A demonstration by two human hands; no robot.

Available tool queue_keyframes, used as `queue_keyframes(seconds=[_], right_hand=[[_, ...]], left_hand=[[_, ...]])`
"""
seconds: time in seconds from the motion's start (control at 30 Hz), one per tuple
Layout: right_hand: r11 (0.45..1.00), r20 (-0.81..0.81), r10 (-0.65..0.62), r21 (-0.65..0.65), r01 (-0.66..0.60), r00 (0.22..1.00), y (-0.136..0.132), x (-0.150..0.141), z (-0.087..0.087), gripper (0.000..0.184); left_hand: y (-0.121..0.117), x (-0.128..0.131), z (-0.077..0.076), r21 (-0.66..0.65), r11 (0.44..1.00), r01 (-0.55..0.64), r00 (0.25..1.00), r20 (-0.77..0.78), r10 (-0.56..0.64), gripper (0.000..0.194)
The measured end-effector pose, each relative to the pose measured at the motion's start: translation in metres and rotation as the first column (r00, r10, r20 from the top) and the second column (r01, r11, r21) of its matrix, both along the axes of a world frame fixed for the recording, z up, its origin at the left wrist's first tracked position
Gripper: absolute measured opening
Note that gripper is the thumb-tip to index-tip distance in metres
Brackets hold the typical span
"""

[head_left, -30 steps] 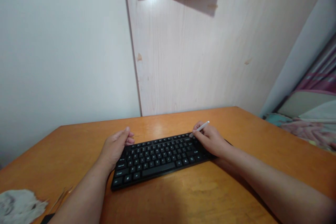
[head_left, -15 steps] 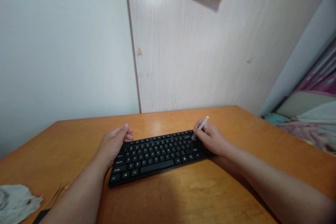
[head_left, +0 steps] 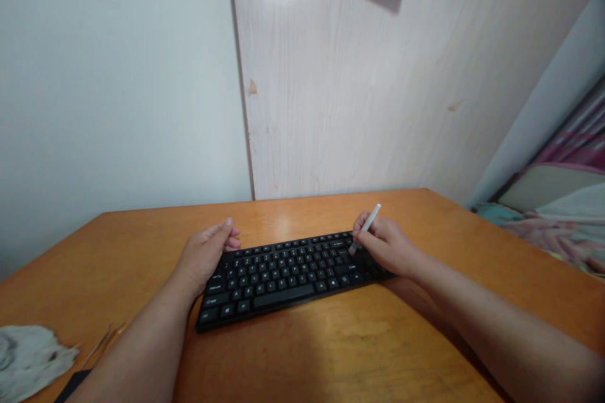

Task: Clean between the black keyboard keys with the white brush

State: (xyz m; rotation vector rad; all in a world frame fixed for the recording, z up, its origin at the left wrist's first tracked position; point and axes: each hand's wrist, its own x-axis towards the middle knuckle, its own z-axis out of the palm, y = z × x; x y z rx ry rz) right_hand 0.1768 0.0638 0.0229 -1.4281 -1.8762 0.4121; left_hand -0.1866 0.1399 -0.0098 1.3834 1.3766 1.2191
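A black keyboard [head_left: 283, 277] lies slightly askew on the wooden table, its right end partly hidden by my right hand. My left hand [head_left: 205, 255] rests against the keyboard's left end by the far corner, with fingers curled and the thumb over them. In my right hand [head_left: 382, 242], pinched between thumb and fingers, is a slim white-handled brush [head_left: 371, 218]. The brush slants down to the left, and its pale, blurred tip touches or hovers just over the keys on the right part; I cannot tell which.
At the table's [head_left: 359, 346] near left lies a crumpled whitish cloth [head_left: 33, 356]. Thin sticks [head_left: 101, 343] and a dark flat item [head_left: 73, 384] are beside it, partly behind my left forearm. A wall panel [head_left: 331, 107] stands behind the table; bedding [head_left: 558, 233] is at the right.
The brush tip has shifted slightly right and down over the keys along with my right hand. My left hand stays at the keyboard's left end. The view has tilted a little.
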Motion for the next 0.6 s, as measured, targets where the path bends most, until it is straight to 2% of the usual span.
queue_keyframes(seconds=[0.2,0.33,0.43,0.6], right_hand=[[0.996,0.091,-0.069,0.068,0.063,0.993,0.0005,-0.0005,0.0019,0.014],[1.000,0.115,-0.008,-0.012,0.009,0.993,-0.0002,0.0021,0.0029,0.014],[0.995,0.066,0.057,-0.087,-0.051,0.996,-0.0014,0.0040,0.0055,0.013],[0.998,0.030,0.039,-0.043,-0.037,0.999,-0.0006,0.0039,0.0068,0.015]], left_hand=[[0.0002,0.0002,0.0007,0.003,1.000,0.003,1.000,-0.001,-0.003,0.062],[0.0005,0.0001,0.0005,0.003,1.000,0.002,1.000,0.002,-0.002,0.060],[-0.0008,0.0003,0.0014,-0.006,1.000,0.003,1.000,0.010,-0.003,0.060],[-0.0028,0.0004,0.0034,-0.016,1.000,0.001,1.000,0.005,-0.001,0.059]])
